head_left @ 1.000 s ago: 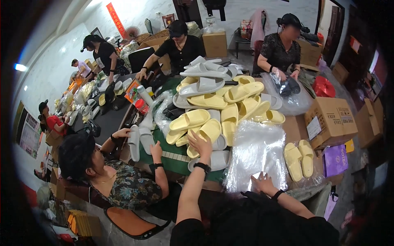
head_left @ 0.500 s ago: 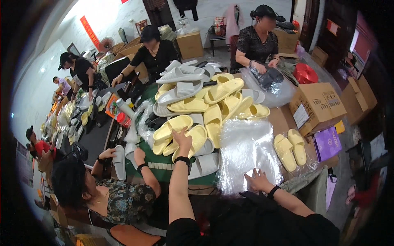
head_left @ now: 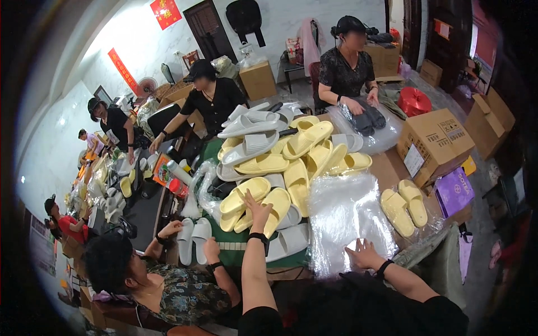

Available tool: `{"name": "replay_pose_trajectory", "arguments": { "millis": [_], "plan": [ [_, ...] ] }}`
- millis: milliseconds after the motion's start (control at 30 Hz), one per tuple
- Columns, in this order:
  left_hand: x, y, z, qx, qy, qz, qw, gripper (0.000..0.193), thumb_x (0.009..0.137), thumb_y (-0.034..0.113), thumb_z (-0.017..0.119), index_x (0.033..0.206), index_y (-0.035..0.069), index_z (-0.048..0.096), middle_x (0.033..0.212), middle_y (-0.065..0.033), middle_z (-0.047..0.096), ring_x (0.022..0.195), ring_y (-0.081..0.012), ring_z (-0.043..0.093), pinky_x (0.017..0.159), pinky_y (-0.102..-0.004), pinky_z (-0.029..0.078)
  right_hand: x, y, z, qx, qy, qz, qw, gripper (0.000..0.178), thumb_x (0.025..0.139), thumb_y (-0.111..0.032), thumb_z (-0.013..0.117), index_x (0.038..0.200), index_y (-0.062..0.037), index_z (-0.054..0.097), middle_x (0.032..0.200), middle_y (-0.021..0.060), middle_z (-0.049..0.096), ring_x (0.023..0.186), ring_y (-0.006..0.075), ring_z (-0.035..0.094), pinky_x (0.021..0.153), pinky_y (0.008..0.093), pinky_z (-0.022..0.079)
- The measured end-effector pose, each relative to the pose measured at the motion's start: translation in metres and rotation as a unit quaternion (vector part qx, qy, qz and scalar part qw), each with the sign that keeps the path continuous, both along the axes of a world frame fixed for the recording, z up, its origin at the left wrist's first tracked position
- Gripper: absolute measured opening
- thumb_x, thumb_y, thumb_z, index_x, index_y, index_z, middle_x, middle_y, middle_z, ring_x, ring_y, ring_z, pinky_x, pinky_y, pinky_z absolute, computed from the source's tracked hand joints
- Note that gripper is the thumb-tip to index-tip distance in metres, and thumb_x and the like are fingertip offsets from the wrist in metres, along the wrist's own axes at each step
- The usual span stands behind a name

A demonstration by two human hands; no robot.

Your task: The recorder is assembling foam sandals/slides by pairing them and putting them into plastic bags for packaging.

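Observation:
My left hand (head_left: 259,214) lies among the yellow slippers at the near side of a mixed pile, its fingers spread. One yellow slipper (head_left: 240,197) is under its fingertips, and another yellow slipper (head_left: 278,206) touches its thumb side. Grey slippers (head_left: 259,147) are stacked higher on the pile. To the right, my right hand (head_left: 365,255) rests with fingers stretched out on the near end of a stack of clear plastic bags (head_left: 350,207). A bright white patch shows at its fingertips. A pair of yellow slippers (head_left: 404,207) lies right of the bags, on clear film.
At my left, a co-worker (head_left: 174,291) holds a pair of grey slippers (head_left: 194,241). Across the table, another person handles dark slippers (head_left: 365,119). A cardboard box (head_left: 434,143) and a purple box (head_left: 453,191) stand at the right. A red-lidded jar (head_left: 178,187) is left of the pile.
The whole view has shifted, moving the scene lower. The yellow slipper beside my left thumb has turned slightly and moved right. The co-worker's two grey slippers are now side by side.

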State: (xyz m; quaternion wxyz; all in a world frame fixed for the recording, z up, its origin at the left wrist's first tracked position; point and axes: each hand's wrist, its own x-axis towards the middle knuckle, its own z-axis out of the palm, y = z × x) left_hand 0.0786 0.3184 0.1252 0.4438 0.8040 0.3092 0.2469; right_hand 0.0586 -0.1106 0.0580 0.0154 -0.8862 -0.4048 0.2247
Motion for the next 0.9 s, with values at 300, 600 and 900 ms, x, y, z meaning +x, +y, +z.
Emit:
{"name": "replay_pose_trajectory", "arguments": {
  "millis": [300, 600, 900],
  "plan": [
    [-0.004, 0.013, 0.002, -0.046, -0.013, -0.053, 0.997, 0.118, 0.059, 0.004, 0.079, 0.141, 0.019, -0.004, 0.139, -0.0243, -0.009, 0.123, -0.0329, 0.029, 0.091, -0.0362, 0.043, -0.004, 0.001, -0.006, -0.005, -0.022, -0.008, 1.000, 0.059, 0.081, -0.030, 0.048, 0.137, -0.0299, 0.028, 0.137, 0.0310, 0.022, 0.122, 0.0547, 0.024, 0.094, 0.0659, 0.024],
    [-0.008, 0.015, -0.015, -0.034, 0.002, 0.028, 0.999, 0.097, 0.063, 0.019, 0.079, 0.139, 0.007, 0.019, 0.133, -0.0275, 0.020, 0.123, -0.0405, 0.027, 0.100, -0.0423, 0.029, -0.004, 0.003, -0.012, -0.011, -0.012, -0.005, 1.000, 0.074, 0.076, -0.024, 0.056, 0.138, -0.0357, 0.019, 0.140, 0.0285, 0.018, 0.125, 0.0521, 0.021, 0.096, 0.0648, 0.021],
    [0.012, -0.007, -0.018, -0.081, 0.027, -0.014, 0.996, 0.048, 0.074, 0.010, 0.066, 0.119, 0.002, 0.051, 0.110, -0.0185, 0.051, 0.096, -0.0282, 0.053, 0.083, -0.0370, 0.044, 0.001, -0.005, -0.008, -0.035, -0.020, -0.010, 0.999, 0.080, 0.073, -0.030, 0.065, 0.139, -0.0351, 0.019, 0.140, 0.0292, 0.018, 0.123, 0.0516, 0.025, 0.097, 0.0612, 0.026]
  ]
}}
